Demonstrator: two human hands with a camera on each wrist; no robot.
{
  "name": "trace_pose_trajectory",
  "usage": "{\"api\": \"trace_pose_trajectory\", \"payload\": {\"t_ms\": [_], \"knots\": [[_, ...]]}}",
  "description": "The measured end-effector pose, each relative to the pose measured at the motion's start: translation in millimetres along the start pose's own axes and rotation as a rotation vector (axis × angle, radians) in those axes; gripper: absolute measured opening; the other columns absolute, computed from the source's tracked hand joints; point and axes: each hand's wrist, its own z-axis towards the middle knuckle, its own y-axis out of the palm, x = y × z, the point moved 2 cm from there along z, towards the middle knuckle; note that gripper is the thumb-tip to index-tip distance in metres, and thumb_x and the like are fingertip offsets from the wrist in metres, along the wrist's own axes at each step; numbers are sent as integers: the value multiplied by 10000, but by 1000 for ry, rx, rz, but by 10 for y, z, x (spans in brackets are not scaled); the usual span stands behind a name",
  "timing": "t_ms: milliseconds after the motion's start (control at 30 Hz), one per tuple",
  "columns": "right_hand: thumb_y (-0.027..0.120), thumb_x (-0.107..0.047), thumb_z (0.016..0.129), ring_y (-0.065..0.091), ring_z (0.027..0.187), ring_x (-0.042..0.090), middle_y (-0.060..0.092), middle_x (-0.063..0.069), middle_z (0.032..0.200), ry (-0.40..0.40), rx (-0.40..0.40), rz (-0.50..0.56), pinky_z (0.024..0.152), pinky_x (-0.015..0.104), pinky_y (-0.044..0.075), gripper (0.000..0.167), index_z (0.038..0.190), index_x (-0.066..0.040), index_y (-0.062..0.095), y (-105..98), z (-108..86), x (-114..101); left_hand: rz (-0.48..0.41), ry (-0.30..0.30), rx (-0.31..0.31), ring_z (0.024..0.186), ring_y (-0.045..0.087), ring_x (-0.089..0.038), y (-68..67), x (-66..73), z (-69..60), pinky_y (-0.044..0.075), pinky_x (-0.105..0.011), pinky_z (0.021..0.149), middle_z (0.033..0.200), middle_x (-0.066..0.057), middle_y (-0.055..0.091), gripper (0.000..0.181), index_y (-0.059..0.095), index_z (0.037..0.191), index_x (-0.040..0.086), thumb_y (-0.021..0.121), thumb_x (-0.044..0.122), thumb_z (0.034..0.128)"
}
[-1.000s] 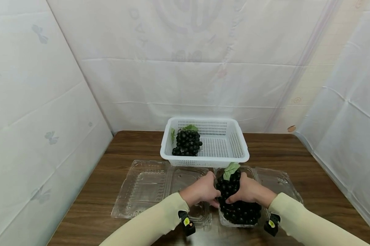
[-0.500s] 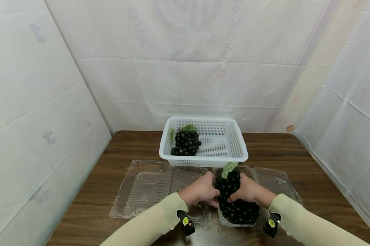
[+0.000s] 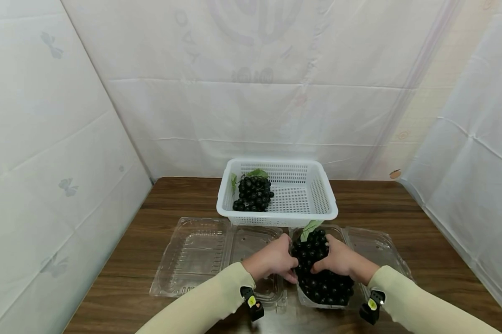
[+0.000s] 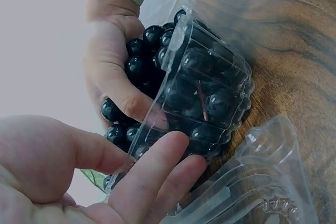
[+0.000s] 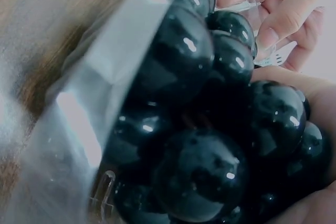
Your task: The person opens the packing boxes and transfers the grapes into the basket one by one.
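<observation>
A bunch of black grapes (image 3: 326, 285) with a green leaf (image 3: 310, 229) at its far end lies in a clear plastic clamshell box (image 3: 322, 306), heaped above the rim. Over the bunch, my right hand (image 3: 338, 257) grips the grapes between thumb and fingers, its fingertips hidden among them. My left hand (image 3: 277, 256) pinches the near side wall of that box at its left; in the left wrist view the thumb (image 4: 100, 153) lies inside the rim and the fingers (image 4: 157, 171) outside. Through the clear wall a reddish stem (image 4: 201, 100) shows.
A second clear clamshell box (image 3: 200, 255) lies opened flat at the left, partly under my left arm. Behind stands a white perforated basket (image 3: 301, 216) with another bunch of black grapes (image 3: 255, 192). The full box's lid (image 3: 376, 248) spreads to the right.
My right hand has shifted slightly to the right on the grapes, and the leaf has tipped a little. The left hand stays in place on the box wall.
</observation>
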Motion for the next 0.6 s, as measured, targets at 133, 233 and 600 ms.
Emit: {"api": "trace_pose_trajectory", "payload": {"t_ms": [133,233,600], "knots": [[906,-264,720,478,1351,501,341,397,1549,-4,-5,15,1041,573,508,1226,1563,150,119,-27,-22,-9,14,-3,-2,684,735,-321,-5,0,-4,648,-399,636,883,-241,646,627,282,1527,-1,598,-28,987],[894,-265,728,481,1346,496,371,400,1527,-9,-8,25,1057,581,493,1195,1554,157,140,-54,-34,-18,13,-2,-5,687,737,-321,-8,2,-15,647,-396,639,854,-236,650,621,282,1530,7,593,-24,993],[850,-294,750,569,1214,376,522,322,1417,-4,-33,50,997,514,535,1079,1534,131,242,-143,-38,-13,38,0,-4,665,726,-310,-9,-19,-13,645,-395,637,786,-232,658,609,288,1540,24,580,-14,1007]]}}
